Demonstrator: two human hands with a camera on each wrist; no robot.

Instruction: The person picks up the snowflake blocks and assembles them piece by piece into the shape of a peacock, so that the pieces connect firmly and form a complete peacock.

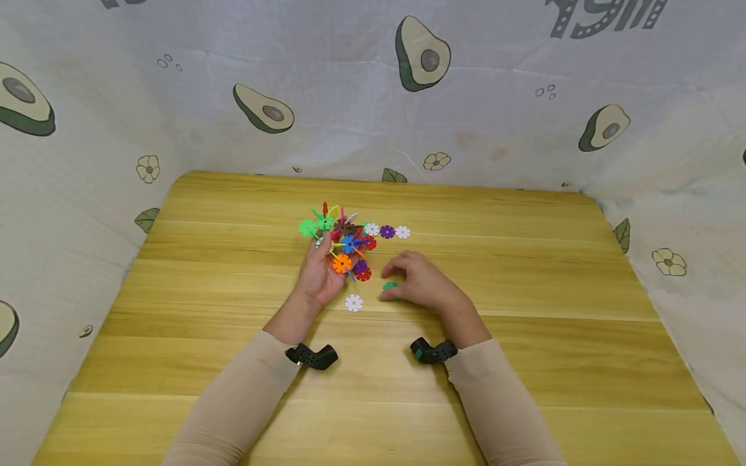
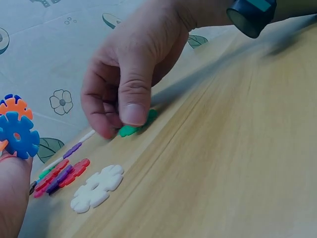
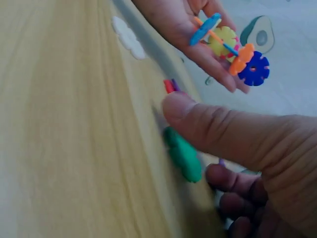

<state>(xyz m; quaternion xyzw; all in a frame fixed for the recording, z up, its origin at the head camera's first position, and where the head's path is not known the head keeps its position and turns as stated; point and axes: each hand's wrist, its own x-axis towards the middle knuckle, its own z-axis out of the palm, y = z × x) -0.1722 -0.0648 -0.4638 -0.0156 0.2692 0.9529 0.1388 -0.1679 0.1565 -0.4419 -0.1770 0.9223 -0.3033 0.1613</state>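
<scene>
A many-coloured cluster of interlocking snowflake discs rests in my left hand, which is palm up with the thumb along the cluster's near left side. Part of the cluster hides the left fingers in the head view. Over the table to the right, my right hand reaches down, thumb and fingers apart, around a green snowflake disc. That disc lies on the wood close under the thumb; whether they touch I cannot tell. A loose white snowflake disc lies flat between the two hands.
Beyond the hands, white discs and a purple disc lie in a row on the wooden table. Red and purple discs sit close together near the cluster. An avocado-print cloth hangs behind the table and at both sides.
</scene>
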